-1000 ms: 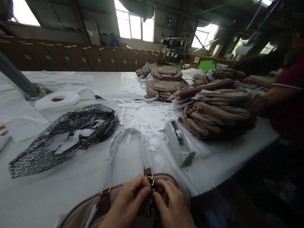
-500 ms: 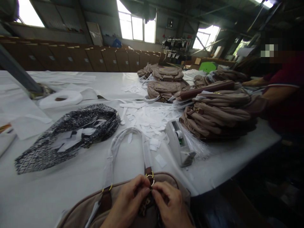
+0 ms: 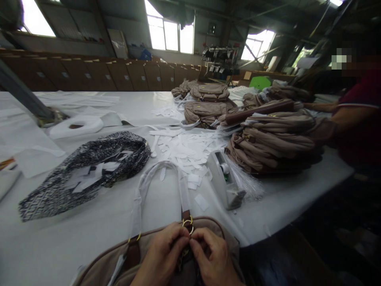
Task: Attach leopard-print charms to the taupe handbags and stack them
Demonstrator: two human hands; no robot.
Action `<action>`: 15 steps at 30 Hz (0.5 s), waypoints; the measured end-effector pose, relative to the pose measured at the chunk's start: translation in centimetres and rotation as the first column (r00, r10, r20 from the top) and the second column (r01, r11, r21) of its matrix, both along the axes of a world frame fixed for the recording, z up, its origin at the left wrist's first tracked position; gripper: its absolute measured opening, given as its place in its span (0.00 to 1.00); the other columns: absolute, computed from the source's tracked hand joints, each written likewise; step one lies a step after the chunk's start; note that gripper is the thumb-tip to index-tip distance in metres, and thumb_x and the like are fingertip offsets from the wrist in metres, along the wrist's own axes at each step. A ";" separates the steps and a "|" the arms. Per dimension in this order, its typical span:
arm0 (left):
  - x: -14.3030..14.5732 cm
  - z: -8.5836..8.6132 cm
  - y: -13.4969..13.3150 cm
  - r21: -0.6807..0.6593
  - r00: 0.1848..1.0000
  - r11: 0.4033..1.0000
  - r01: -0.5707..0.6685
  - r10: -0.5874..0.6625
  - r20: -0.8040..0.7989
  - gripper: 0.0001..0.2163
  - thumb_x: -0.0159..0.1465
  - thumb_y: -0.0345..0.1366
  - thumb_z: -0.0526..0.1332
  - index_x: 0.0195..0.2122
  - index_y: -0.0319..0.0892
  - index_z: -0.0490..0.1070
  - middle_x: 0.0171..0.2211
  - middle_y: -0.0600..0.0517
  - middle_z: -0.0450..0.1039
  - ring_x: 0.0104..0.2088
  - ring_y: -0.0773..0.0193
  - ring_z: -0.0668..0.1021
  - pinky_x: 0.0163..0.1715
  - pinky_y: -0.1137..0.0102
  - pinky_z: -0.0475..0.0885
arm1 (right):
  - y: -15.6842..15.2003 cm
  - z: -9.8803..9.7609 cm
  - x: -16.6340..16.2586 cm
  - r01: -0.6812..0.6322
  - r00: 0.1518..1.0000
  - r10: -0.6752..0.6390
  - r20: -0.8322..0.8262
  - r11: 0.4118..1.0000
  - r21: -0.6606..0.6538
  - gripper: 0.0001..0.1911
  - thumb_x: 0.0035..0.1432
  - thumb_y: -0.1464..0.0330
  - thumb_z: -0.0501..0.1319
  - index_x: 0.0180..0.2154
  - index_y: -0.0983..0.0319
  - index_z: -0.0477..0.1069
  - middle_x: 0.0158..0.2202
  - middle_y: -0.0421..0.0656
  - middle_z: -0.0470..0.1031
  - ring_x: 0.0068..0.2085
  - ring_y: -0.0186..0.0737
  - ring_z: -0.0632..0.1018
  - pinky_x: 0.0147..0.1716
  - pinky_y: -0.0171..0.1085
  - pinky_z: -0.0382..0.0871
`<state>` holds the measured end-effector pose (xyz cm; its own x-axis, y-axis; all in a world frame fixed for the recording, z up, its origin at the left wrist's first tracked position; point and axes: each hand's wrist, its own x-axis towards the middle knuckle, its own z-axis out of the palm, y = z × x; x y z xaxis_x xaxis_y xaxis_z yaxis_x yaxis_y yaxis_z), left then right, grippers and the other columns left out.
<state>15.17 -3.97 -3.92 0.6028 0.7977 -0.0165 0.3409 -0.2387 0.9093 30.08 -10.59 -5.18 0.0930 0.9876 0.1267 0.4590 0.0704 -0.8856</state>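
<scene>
A taupe handbag (image 3: 107,260) with dark brown trim lies in front of me. Its handle (image 3: 184,190), wrapped in white, arches away over the table. At the handle's right base is a gold ring (image 3: 188,226). My left hand (image 3: 163,250) pinches the ring's lower edge between thumb and finger. Close against it, my right hand (image 3: 212,254) is closed in a pinch on the same ring. Beneath the fingertips hangs a small dark patterned piece (image 3: 181,260), mostly hidden by my hands.
A grey tape dispenser (image 3: 224,182) stands right of the handle, beside a bundle of clear plastic strands (image 3: 247,182). White paper scraps (image 3: 190,149) and a black-and-white patterned cloth (image 3: 89,174) lie beyond. Taupe bags (image 3: 274,139) are stacked at right, near another person's arm (image 3: 354,115).
My hands stay at the ring with only slight finger movement. The patterned piece below them has shifted. At right, the other person's arms have moved a little.
</scene>
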 end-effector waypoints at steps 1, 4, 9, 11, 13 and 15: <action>0.0 0.0 0.0 0.010 1.000 1.000 0.001 -0.001 -0.002 0.09 0.65 0.35 0.54 0.28 0.43 0.68 0.27 0.55 0.70 0.30 0.67 0.73 0.31 0.76 0.65 | 0.0 0.0 0.0 0.009 1.000 -0.009 0.003 1.000 0.002 0.08 0.61 0.69 0.53 0.34 0.60 0.70 0.31 0.40 0.75 0.32 0.35 0.75 0.31 0.30 0.66; 0.0 -0.2 0.0 0.057 1.000 0.998 0.014 -0.014 -0.004 0.08 0.64 0.35 0.54 0.30 0.44 0.70 0.28 0.55 0.70 0.31 0.67 0.73 0.32 0.75 0.65 | 0.0 0.0 -0.1 0.032 0.999 -0.032 0.003 0.999 0.014 0.09 0.62 0.68 0.51 0.33 0.61 0.68 0.29 0.40 0.73 0.32 0.35 0.75 0.30 0.30 0.65; -0.2 -0.4 -0.2 0.084 0.999 0.996 -0.035 0.033 0.018 0.09 0.64 0.37 0.54 0.31 0.43 0.71 0.31 0.53 0.66 0.33 0.65 0.72 0.33 0.74 0.66 | -0.2 0.5 -0.3 0.056 0.998 -0.056 -0.001 0.998 0.002 0.08 0.62 0.69 0.51 0.34 0.60 0.68 0.30 0.40 0.75 0.32 0.35 0.76 0.32 0.30 0.67; -0.3 -0.2 -0.3 0.040 0.998 0.997 -0.062 0.061 0.031 0.09 0.64 0.38 0.54 0.30 0.43 0.70 0.33 0.52 0.64 0.34 0.65 0.72 0.34 0.74 0.67 | -0.3 0.5 -0.3 0.072 0.997 -0.071 0.034 0.997 -0.026 0.08 0.59 0.70 0.54 0.39 0.60 0.70 0.33 0.41 0.76 0.35 0.37 0.77 0.33 0.31 0.68; -0.4 0.1 -0.4 -0.010 0.997 0.998 -0.069 0.069 0.027 0.10 0.64 0.39 0.54 0.30 0.42 0.69 0.34 0.51 0.64 0.34 0.65 0.71 0.34 0.74 0.67 | -0.4 0.4 -0.4 0.076 0.990 -0.070 0.120 0.996 -0.047 0.11 0.55 0.73 0.58 0.41 0.60 0.71 0.34 0.43 0.77 0.36 0.40 0.77 0.34 0.32 0.69; -0.7 0.4 -0.4 -0.039 0.998 0.997 -0.060 0.060 0.000 0.10 0.64 0.40 0.54 0.29 0.42 0.69 0.33 0.52 0.63 0.33 0.64 0.71 0.34 0.73 0.67 | -0.4 0.2 -0.5 0.076 0.979 -0.065 0.192 0.996 -0.051 0.10 0.52 0.75 0.59 0.38 0.60 0.73 0.33 0.44 0.77 0.36 0.42 0.78 0.34 0.34 0.69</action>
<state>14.50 -4.34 -3.49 0.5541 0.8311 -0.0477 0.3520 -0.1820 0.9182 29.56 -10.98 -5.01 0.1421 0.9856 0.0913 0.6215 -0.0171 -0.7832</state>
